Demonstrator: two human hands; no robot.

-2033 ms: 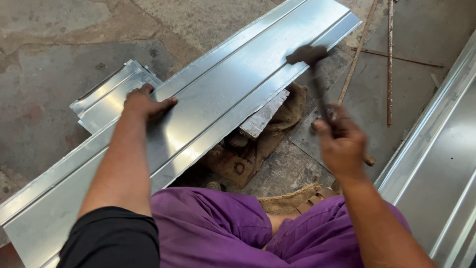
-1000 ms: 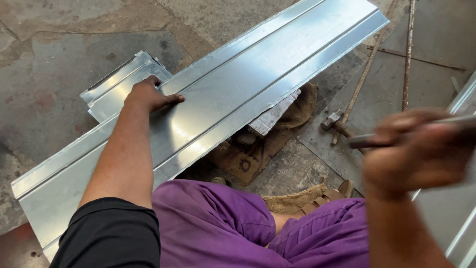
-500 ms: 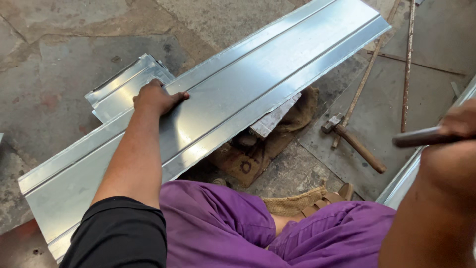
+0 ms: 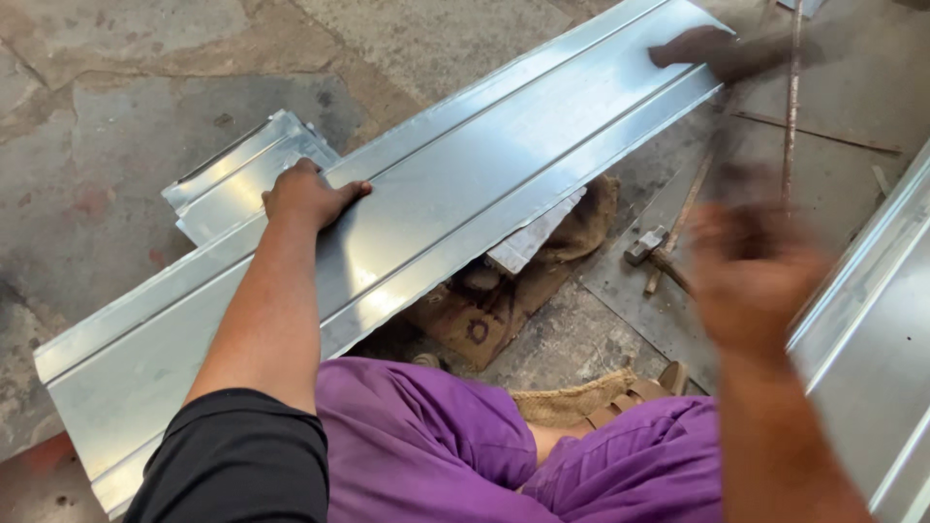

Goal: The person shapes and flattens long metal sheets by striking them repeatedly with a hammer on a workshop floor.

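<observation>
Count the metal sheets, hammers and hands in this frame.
Sheets: 3 - long sheet, short sheet, right sheet
Hammers: 2 - blurred hammer, floor hammer
Hands: 2 - left hand flat on the long sheet, right hand swinging the blurred hammer
Total: 7

Right hand motion-blurred; grip unreadable. Tool head smeared over metal sheet, kind indistinct. Second sheet cut by right edge. Sacking partly hidden under sheet.
</observation>
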